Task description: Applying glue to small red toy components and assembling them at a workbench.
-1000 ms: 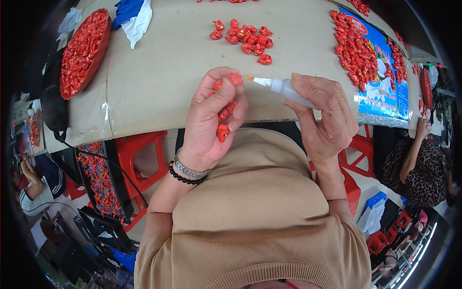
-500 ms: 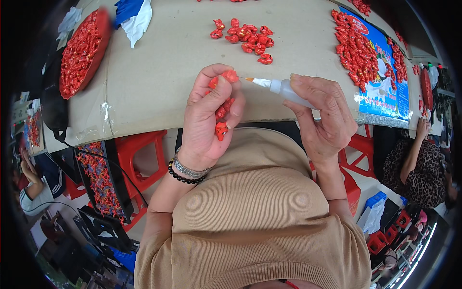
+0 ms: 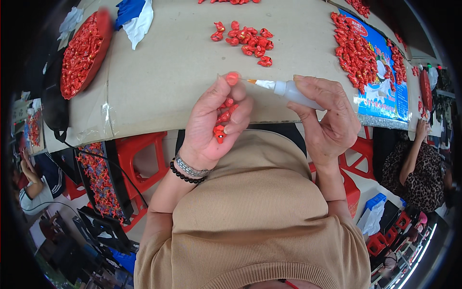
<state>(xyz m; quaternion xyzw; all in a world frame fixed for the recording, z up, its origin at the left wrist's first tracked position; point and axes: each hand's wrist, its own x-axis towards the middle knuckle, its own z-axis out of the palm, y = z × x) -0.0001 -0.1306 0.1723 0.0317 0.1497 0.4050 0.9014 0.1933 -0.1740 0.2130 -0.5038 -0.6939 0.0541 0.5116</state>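
Observation:
Between the thumb and forefinger of my left hand (image 3: 214, 118) is a small red plastic piece (image 3: 232, 78), its round end facing right. Several more red pieces (image 3: 220, 133) lie in that palm, partly covered by the curled fingers. My right hand (image 3: 329, 113) is closed round a translucent squeeze bottle (image 3: 302, 95) held nearly level. Its white neck and thin needle tip (image 3: 250, 81) point left at the pinched piece, touching it or almost so. Beyond both hands, a loose cluster of red pieces (image 3: 248, 39) lies on the table (image 3: 163, 82).
A red tray (image 3: 98, 53) heaped with red pieces stands at the left. On the right, more pieces cover a blue printed sheet (image 3: 402, 91). A blue and white cloth (image 3: 136, 24) lies at the far left. Below the table are red stools (image 3: 149, 156) and a dark bin (image 3: 118, 192).
The pinched piece has turned, now showing its round end, and my left fingers have shifted. My right hand and the bottle have moved slightly right.

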